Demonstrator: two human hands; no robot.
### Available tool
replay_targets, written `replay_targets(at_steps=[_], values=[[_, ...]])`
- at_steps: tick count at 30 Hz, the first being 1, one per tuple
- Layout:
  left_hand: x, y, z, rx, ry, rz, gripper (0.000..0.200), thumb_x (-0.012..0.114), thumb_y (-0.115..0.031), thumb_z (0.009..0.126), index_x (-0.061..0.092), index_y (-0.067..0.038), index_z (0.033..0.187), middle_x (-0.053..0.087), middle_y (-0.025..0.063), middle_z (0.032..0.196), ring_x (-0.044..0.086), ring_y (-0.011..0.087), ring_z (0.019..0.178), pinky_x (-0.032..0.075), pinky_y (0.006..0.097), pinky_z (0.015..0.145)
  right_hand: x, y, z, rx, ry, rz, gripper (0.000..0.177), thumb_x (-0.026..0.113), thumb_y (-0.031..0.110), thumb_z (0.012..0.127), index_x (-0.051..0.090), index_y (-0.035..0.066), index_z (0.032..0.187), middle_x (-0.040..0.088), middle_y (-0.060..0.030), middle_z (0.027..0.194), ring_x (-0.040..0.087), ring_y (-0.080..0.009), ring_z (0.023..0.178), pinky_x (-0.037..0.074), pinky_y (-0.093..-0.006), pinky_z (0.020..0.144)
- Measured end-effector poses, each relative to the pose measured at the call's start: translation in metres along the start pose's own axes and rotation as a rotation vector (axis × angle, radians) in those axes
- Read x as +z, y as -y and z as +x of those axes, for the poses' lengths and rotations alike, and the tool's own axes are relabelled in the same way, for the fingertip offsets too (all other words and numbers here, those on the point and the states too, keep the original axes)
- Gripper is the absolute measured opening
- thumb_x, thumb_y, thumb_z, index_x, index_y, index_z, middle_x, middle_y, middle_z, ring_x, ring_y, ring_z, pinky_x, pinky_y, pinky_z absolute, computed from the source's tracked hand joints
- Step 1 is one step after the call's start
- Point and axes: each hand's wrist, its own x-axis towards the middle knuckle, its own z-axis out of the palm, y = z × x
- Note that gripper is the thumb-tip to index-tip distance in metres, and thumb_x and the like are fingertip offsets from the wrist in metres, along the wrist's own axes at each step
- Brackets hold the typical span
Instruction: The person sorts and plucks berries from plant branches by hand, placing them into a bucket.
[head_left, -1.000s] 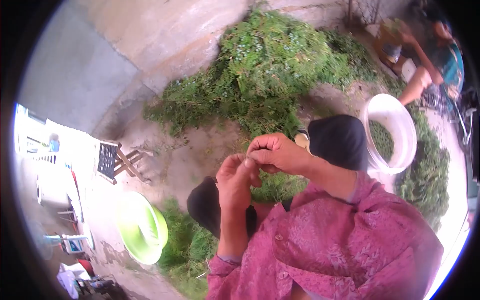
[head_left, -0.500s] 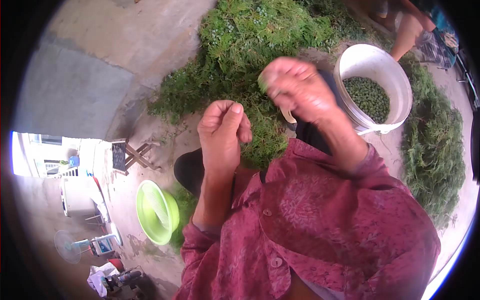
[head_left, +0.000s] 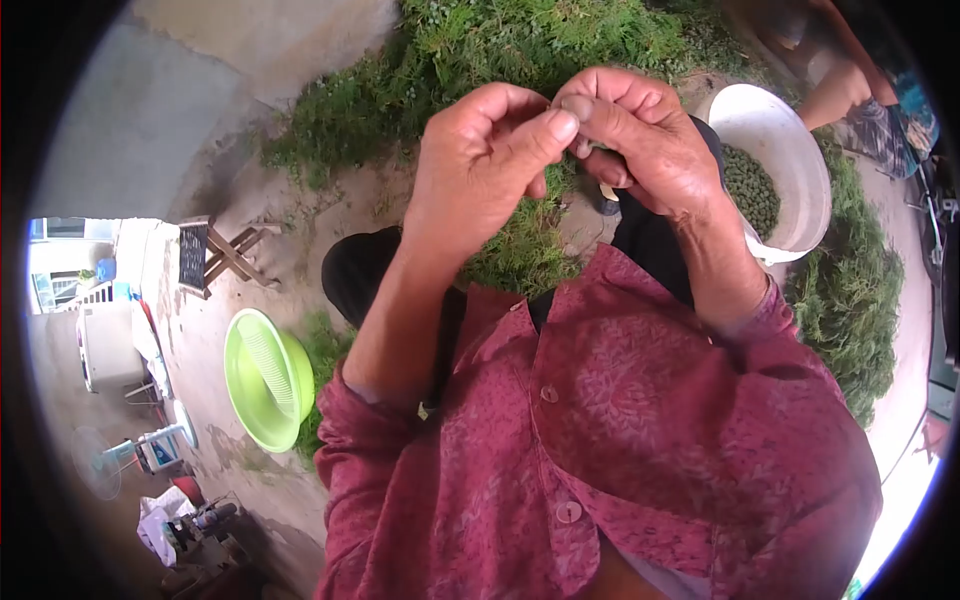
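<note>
My left hand (head_left: pixel 480 170) and my right hand (head_left: pixel 645 145) meet in front of me, thumbs and fingertips pinched together and touching. Whatever sits between the fingertips is too small and covered to name; a pale greenish bit shows under the right fingers. Beyond the hands spreads a heap of green conifer branches (head_left: pixel 350 130), some bearing small bluish berries. To the right of my right hand stands a white bucket (head_left: pixel 795 140), partly filled with round green berries (head_left: pixel 750 190).
More cut branches (head_left: pixel 850 310) lie along the right. On the left are a light green basin (head_left: pixel 265 400) with a strainer, a folding stool (head_left: pixel 232 258) and a fan (head_left: pixel 98 462). Another person's leg (head_left: pixel 838 95) shows at the upper right.
Half a second ago my hands were apart, the right one blurred by motion. Both have come together at the fingertips, and the left has moved up and right. The view has shifted slightly.
</note>
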Motion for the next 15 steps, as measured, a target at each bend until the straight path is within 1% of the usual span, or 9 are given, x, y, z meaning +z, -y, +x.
replay_targets(at_steps=[2,3,7,9,10,12,13,14,15], values=[[-0.014,0.004,0.008,-0.005,-0.003,-0.011,0.021,0.060,-0.020,0.084,0.057,0.001,0.086,0.058,0.0059,0.069,0.049,0.0081,0.051,0.040,0.0198,0.047,0.002,-0.006,0.014,0.051,-0.046,0.054,0.015,0.055,0.017,0.087,0.059,0.003,0.084,0.051,0.0013,0.062,0.039,-0.0017,0.045,0.029,-0.0160,0.039],[-0.020,0.007,0.012,-0.042,0.023,-0.030,0.020,0.059,-0.019,0.084,0.057,0.001,0.085,0.057,0.0054,0.068,0.049,0.0078,0.050,0.039,0.0195,0.046,0.002,-0.010,0.019,0.040,-0.037,0.033,0.017,0.054,0.019,0.088,0.057,0.003,0.085,0.050,0.0011,0.066,0.037,-0.0008,0.046,0.027,-0.0137,0.038],[-0.036,0.026,0.028,-0.104,0.120,-0.077,0.018,0.058,-0.018,0.085,0.058,-0.001,0.079,0.055,0.0033,0.063,0.046,0.0060,0.048,0.037,0.0185,0.043,0.004,-0.021,0.034,0.005,-0.099,-0.101,0.016,0.054,0.019,0.088,0.058,0.003,0.085,0.051,0.0007,0.066,0.037,-0.0009,0.046,0.027,-0.0140,0.038],[-0.042,0.036,0.034,-0.074,0.136,-0.057,0.017,0.057,-0.017,0.085,0.058,-0.001,0.077,0.055,0.0023,0.061,0.046,0.0053,0.048,0.036,0.0183,0.042,0.002,-0.027,0.039,0.038,-0.158,-0.117,0.016,0.056,0.017,0.087,0.059,0.003,0.083,0.052,0.0007,0.062,0.039,-0.0023,0.046,0.030,-0.0169,0.040],[-0.046,0.041,0.036,-0.042,0.148,-0.021,0.017,0.057,-0.016,0.085,0.058,-0.002,0.075,0.054,0.0014,0.060,0.046,0.0047,0.048,0.036,0.0182,0.042,0.003,-0.028,0.040,0.054,-0.158,-0.128,0.016,0.056,0.017,0.087,0.059,0.003,0.083,0.052,0.0007,0.062,0.039,-0.0023,0.046,0.030,-0.0169,0.040],[-0.054,0.051,0.039,-0.054,0.136,-0.069,0.015,0.056,-0.015,0.084,0.058,-0.003,0.074,0.053,0.0003,0.060,0.045,0.0032,0.048,0.035,0.0176,0.042,0.000,-0.026,0.042,0.059,-0.238,-0.084,0.012,0.057,0.015,0.085,0.060,0.003,0.083,0.053,0.0001,0.063,0.039,-0.0028,0.045,0.030,-0.0178,0.039],[-0.059,0.057,0.040,-0.063,0.127,-0.097,0.014,0.055,-0.014,0.084,0.058,-0.004,0.074,0.052,-0.0008,0.059,0.044,0.0017,0.048,0.034,0.0169,0.041,-0.014,-0.024,0.044,-0.025,-0.249,-0.068,0.009,0.057,0.011,0.083,0.062,0.004,0.085,0.055,-0.0006,0.064,0.039,-0.0039,0.044,0.029,-0.0178,0.039],[-0.069,0.067,0.041,-0.070,0.121,-0.114,0.014,0.055,-0.014,0.084,0.058,-0.004,0.074,0.052,-0.0008,0.059,0.044,0.0017,0.048,0.034,0.0169,0.041,-0.028,-0.013,0.041,-0.082,-0.335,-0.071,0.009,0.057,0.010,0.082,0.062,0.004,0.087,0.058,-0.0021,0.069,0.040,-0.0045,0.046,0.029,-0.0179,0.039],[-0.083,0.082,0.043,-0.055,0.152,0.083,0.013,0.057,-0.014,0.082,0.058,-0.004,0.074,0.053,0.0010,0.058,0.046,0.0061,0.048,0.037,0.0210,0.043,-0.048,0.000,0.040,-0.207,-0.541,-0.209,0.011,0.057,0.010,0.083,0.063,0.004,0.089,0.059,-0.0030,0.073,0.043,-0.0054,0.049,0.030,-0.0182,0.040]])
